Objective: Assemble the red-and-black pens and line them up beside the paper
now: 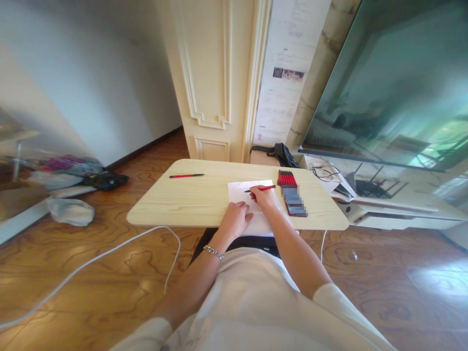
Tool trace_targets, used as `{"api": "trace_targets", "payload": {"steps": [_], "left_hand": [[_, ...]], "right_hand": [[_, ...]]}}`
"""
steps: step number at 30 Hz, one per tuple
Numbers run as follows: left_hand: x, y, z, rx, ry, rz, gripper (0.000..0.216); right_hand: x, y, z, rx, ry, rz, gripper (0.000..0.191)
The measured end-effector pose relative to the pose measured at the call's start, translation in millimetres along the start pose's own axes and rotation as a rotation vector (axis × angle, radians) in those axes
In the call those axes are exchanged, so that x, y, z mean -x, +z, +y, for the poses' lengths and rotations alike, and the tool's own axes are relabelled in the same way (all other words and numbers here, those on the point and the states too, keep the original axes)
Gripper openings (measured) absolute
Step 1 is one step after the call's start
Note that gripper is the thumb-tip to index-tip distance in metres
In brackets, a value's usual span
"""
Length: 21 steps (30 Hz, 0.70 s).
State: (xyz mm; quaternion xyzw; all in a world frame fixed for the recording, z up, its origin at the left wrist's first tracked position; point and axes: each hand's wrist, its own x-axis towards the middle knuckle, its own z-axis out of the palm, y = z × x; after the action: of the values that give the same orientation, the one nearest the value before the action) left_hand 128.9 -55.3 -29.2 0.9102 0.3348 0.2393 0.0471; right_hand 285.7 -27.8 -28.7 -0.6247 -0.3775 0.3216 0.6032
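Note:
A white sheet of paper (239, 189) lies near the front middle of a small pale wooden table. My right hand (260, 196) is closed around a red and black pen (269, 187), whose dark tip points left over the sheet. Resting on the paper's lower left part is my left hand (236, 218), fingers lying on the sheet and thumb apart, with nothing in it. Another red and black pen (186, 176) lies on the table at the far left. To the right of the paper is a row of several red and black pens (286, 177), beside a blurred-out flat object (294, 201).
The light wooden table (164, 200) has rounded corners. Behind it sits a black bag (283, 155). A low white cabinet (395, 220) with cables and a router stands right, under a large screen (395, 87). A white cable (109, 251) crosses the floor at left.

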Motion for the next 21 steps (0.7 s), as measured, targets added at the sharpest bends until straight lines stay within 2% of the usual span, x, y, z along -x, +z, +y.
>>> {"api": "trace_targets", "payload": {"steps": [5, 8, 21], "left_hand": [[-1.1, -1.2, -0.6, 0.024, -0.007, -0.03, 0.021], [-1.6, -0.5, -0.8, 0.044, -0.024, -0.05, 0.019], [-2.2, -1.1, -0.3, 0.093, -0.022, -0.053, 0.019]], "right_hand": [[-2.7, 2.3, 1.9, 0.258, -0.129, -0.055, 0.013], [-1.8, 5.2, 0.3, 0.344, -0.144, -0.041, 0.012], [1.1, 9.9, 5.6, 0.37, -0.17, -0.062, 0.008]]}}
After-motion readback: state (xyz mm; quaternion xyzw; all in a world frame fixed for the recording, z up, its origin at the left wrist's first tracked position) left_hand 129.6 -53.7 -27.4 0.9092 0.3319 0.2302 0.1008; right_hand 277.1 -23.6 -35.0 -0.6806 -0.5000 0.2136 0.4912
